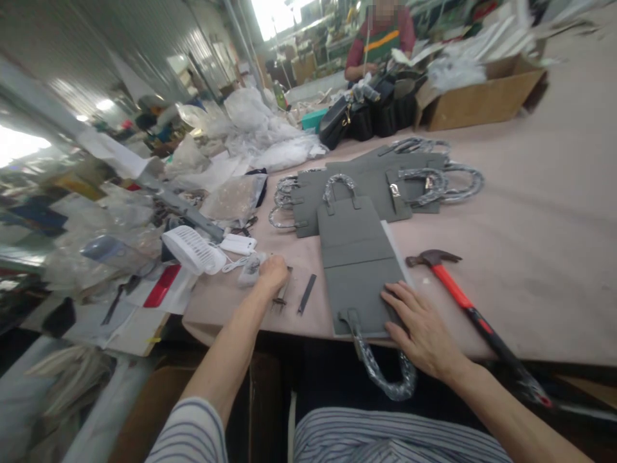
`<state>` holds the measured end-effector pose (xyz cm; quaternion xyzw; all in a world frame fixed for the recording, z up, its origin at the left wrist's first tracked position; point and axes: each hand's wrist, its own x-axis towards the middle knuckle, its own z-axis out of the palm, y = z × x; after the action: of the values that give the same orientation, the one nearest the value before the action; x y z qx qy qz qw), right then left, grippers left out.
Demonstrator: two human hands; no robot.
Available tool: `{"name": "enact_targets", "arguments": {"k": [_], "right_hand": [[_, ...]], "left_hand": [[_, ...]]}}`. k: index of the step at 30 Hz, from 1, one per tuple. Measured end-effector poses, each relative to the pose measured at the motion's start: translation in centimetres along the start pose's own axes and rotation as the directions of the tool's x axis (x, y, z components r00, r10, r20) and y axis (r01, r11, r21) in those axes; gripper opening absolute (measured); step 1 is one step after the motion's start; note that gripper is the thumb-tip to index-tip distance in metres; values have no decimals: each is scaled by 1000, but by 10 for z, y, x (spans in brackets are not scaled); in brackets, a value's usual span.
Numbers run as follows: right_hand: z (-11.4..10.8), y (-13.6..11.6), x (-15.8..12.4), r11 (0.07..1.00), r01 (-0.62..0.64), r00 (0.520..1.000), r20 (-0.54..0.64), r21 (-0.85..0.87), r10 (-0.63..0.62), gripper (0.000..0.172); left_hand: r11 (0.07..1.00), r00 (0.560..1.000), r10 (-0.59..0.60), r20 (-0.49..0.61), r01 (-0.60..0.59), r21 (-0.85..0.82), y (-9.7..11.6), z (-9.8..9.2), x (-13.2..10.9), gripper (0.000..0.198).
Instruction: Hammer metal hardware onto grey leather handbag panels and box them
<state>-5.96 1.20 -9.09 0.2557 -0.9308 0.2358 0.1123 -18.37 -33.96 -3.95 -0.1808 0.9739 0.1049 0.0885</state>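
A grey bag panel [359, 247] lies flat near the table's front edge, with plastic-wrapped handles at its far and near ends. My right hand [417, 325] rests spread on its near right corner. My left hand [274, 273] is closed beside a small clear plastic bag [249, 270], left of the panel; whatever its fingers hold is hidden. Just below that hand lies a small metal tool [280, 297]. A dark grey strip [307, 294] sits between the tool and the panel. To the right is a hammer [453, 286] with a red and black handle.
More grey panels with wrapped handles [371, 173] lie behind. A white fan [193, 249] and white box [238, 244] stand at left. Black bags [371, 116], a cardboard box [482, 99] and plastic wrapping [255, 122] are farther back. A person [380, 45] is across the table.
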Motion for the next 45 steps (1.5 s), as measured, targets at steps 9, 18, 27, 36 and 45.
{"name": "enact_targets", "arguments": {"k": [9, 18, 27, 36, 45], "right_hand": [[-6, -6, -1, 996, -75, 996, 59, 55, 71, 49], [-8, -8, 0, 994, -88, 994, 71, 68, 83, 49], [-9, -9, -2, 991, -107, 992, 73, 82, 101, 50], [-10, -10, -2, 988, -122, 990, 82, 92, 114, 51], [-10, -10, -3, 987, -131, 988, 96, 91, 122, 52]], "left_hand": [[921, 998, -46, -32, 30, -388, -16, -13, -22, 15], [171, 933, 359, -34, -101, -980, 68, 32, -130, 34], [307, 877, 436, -200, -354, -884, 100, 69, -155, 6], [328, 876, 429, -220, -378, -866, 99, 73, -156, 10], [390, 855, 451, -258, -449, -804, 96, 77, -157, 12]]}}
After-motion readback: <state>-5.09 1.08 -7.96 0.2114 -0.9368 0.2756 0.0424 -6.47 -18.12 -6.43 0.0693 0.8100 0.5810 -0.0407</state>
